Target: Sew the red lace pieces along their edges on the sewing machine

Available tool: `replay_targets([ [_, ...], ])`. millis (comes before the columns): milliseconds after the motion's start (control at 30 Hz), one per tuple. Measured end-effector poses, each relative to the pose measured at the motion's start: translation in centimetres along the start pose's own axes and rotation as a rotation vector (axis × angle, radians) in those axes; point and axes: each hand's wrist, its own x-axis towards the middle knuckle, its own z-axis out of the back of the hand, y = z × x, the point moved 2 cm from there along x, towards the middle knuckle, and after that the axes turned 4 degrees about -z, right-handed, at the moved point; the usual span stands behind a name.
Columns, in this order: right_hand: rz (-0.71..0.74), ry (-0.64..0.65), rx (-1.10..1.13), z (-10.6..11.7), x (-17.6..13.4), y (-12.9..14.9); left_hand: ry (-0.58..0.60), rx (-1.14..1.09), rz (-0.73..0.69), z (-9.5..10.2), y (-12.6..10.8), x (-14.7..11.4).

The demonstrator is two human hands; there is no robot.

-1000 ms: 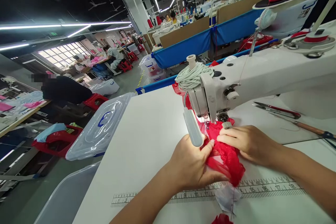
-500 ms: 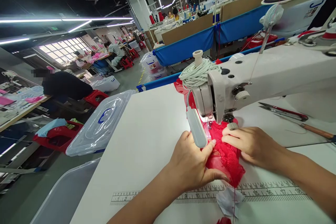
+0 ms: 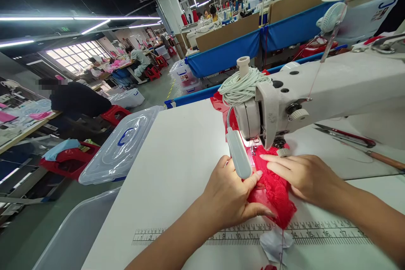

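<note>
Red lace fabric [image 3: 274, 185] lies under the needle area of a white sewing machine [image 3: 316, 88], with a sheer red layer at its left side. My left hand [image 3: 226, 196] rests on the sheer side, thumb and forefinger spread apart; its other fingers are partly hidden behind a small grey lamp [image 3: 239, 154]. From the right, my right hand [image 3: 305, 175] lies over the lace with its forefinger stretched towards the presser foot [image 3: 253, 150]. Its lower fingers are tucked and partly hidden. A red thread runs from the fabric's near corner over a crumpled white scrap [image 3: 276, 244].
Thread snips [image 3: 348, 135] and a wooden-handled tool [image 3: 384, 160] lie right of the machine. A pale cord coil [image 3: 242, 86] sits on the machine head. Printed ruler marks [image 3: 234, 236] cross the near tabletop. Left of the table stands a lidded clear box [image 3: 126, 143]; people work beyond.
My right hand's fingers have stretched farther left across the lace, towards the presser foot. The left hand stays nearly in place. The view has shifted slightly.
</note>
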Motion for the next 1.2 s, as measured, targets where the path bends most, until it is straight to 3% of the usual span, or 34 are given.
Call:
replay_targets([
  [133, -0.052, -0.009, -0.005, -0.2, -0.2, 0.1, 0.011, 0.008, 0.001, -0.3, 0.1, -0.1],
  [233, -0.012, -0.027, 0.018, -0.2, -0.2, 0.2, 0.054, 0.003, -0.016, -0.4, 0.1, 0.1],
  [467, -0.025, 0.041, 0.054, -0.2, 0.1, 0.3, 0.105, -0.019, -0.045, -0.6, 0.2, 0.1],
  [667, -0.15, -0.006, -0.006, -1.0, -0.5, 0.8, 0.032, -0.028, -0.002, -0.7, 0.4, -0.4],
  [1000, -0.083, 0.02, 0.015, -1.9, -1.2, 0.5, 0.08, 0.004, 0.002, -0.6, 0.4, -0.3],
  [1200, -0.092, 0.01, 0.03, -2.0, -1.4, 0.4, 0.02, -0.018, -0.013, -0.5, 0.4, -0.1],
])
